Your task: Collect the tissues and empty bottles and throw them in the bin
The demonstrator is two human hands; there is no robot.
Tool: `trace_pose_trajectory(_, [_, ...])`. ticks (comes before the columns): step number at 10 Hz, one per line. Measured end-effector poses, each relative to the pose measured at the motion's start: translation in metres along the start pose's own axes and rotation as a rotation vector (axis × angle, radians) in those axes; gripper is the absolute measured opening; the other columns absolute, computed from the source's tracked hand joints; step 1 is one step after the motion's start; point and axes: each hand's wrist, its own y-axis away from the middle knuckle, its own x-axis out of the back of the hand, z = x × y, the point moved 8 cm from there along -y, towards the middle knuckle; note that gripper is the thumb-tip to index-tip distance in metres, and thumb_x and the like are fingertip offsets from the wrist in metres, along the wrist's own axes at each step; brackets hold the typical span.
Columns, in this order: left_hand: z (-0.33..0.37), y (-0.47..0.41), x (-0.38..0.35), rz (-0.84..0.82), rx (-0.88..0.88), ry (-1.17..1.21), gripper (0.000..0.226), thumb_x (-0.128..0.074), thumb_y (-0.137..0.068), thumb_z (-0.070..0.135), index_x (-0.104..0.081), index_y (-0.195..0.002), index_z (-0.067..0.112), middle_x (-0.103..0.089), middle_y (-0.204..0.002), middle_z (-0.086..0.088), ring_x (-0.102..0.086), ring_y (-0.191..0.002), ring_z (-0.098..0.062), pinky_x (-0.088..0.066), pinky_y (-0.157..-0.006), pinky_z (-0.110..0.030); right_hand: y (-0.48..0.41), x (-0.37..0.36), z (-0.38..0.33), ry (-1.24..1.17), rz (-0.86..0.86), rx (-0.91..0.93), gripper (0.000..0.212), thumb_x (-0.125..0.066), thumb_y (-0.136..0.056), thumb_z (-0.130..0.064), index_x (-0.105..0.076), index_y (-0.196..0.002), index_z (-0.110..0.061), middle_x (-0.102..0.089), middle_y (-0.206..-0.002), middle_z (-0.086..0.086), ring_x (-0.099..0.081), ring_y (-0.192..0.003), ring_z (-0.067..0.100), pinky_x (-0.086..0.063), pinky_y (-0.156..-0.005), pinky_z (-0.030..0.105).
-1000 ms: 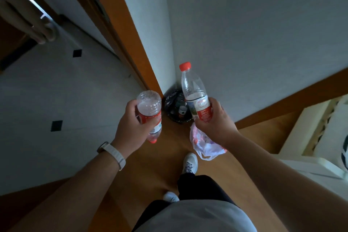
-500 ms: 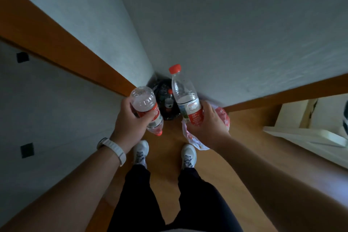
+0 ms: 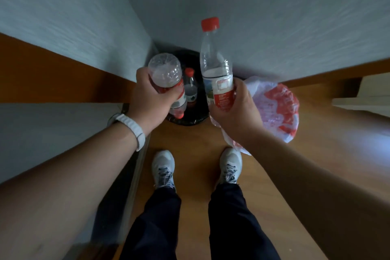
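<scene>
You stand at the corner of the floor (image 3: 196, 143) where the two walls meet, and the bin (image 3: 190, 121), lined in black, sits right in that corner, just ahead of your shoes (image 3: 163, 167). Your left hand (image 3: 147, 97) is curled round the body of a clear bottle (image 3: 165, 72) turned cap-down, its base toward the camera and its red cap hanging over the bin's mouth; held that way, it looks ready to fall straight in once your fingers let go. Your right hand (image 3: 234, 112) carries two things at once, which is why its grip looks crowded: the fingers wrap the label of an upright bottle (image 3: 214, 59) with its red cap pointing up, and the same hand pinches a crumpled white-and-red plastic bag (image 3: 276, 103) against the palm, the bag bulging out to the right. The upright bottle leans over the bin's right rim, while the bag hangs over bare floor beside the bin, so it probably needs to move left before release. A third bottle (image 3: 191, 88) already lies inside the bin, between your two hands in this view. No tissues show (they may be inside the bag, but you cannot tell from here). Both bottles look empty or nearly so, light enough for a one-hand drop; the bin's mouth is narrow, so dropping them one at a time seems safer than both together.
</scene>
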Motion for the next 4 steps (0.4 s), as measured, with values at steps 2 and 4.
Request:
trace_pose_trajectory(2, [-0.077, -0.054, -0.043, 0.009, 0.003, 0.024, 0.062, -0.082, -0.072, 0.035, -0.045, -0.120, 0.020, -0.060, -0.113, 0.007, -0.061, -0.099, -0.003, -0.050, -0.077, -0.014, -0.055, -0.081, 0.038, -0.109, 0.050, 0.041, 0.071, -0.073, -0.074, -0.043, -0.039, -0.134, -0.025, -0.055, -0.121, -0.009, -0.055, -0.105, 0.007, -0.051, -0.082, 0.025])
trace_pose_trajectory(4, [-0.115, -0.068, -0.067, -0.050, 0.077, -0.041, 0.071, -0.075, -0.080, 0.038, -0.035, -0.137, 0.023, -0.052, -0.119, 0.013, -0.054, -0.102, -0.002, -0.042, -0.079, -0.014, -0.082, -0.122, 0.070, -0.086, 0.011, 0.029, 0.080, -0.072, -0.078, -0.050, -0.033, -0.141, -0.021, -0.050, -0.133, -0.002, -0.052, -0.112, 0.008, -0.048, -0.086, 0.027])
